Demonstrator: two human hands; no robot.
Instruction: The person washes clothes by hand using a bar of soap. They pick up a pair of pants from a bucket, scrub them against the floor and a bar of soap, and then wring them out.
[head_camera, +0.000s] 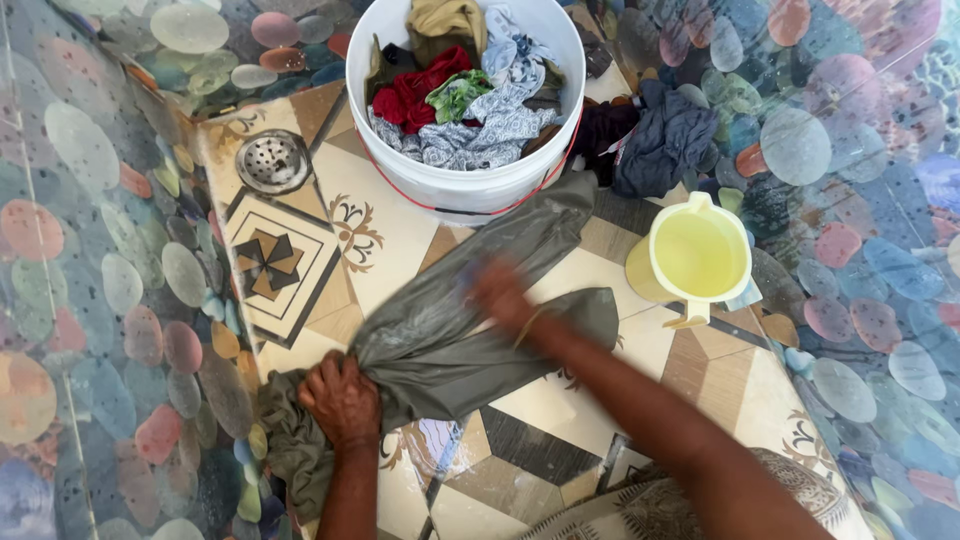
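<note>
A wet grey-green garment (470, 330) lies stretched over the patterned floor tiles, one end reaching the white bucket (470, 185). My left hand (342, 398) is clenched on the bunched lower end of the garment. My right hand (500, 292), blurred with motion, presses on the middle of the cloth; its fingers cannot be made out clearly. The bucket at the top centre is full of several crumpled clothes, red, green, blue-patterned and tan.
A yellow plastic jug (697, 255) stands on the tiles to the right. A dark blue-grey heap of clothes (660, 140) lies beside the bucket. A round metal floor drain (272, 160) sits at the upper left. Pebble-patterned walls (90, 250) close in both sides.
</note>
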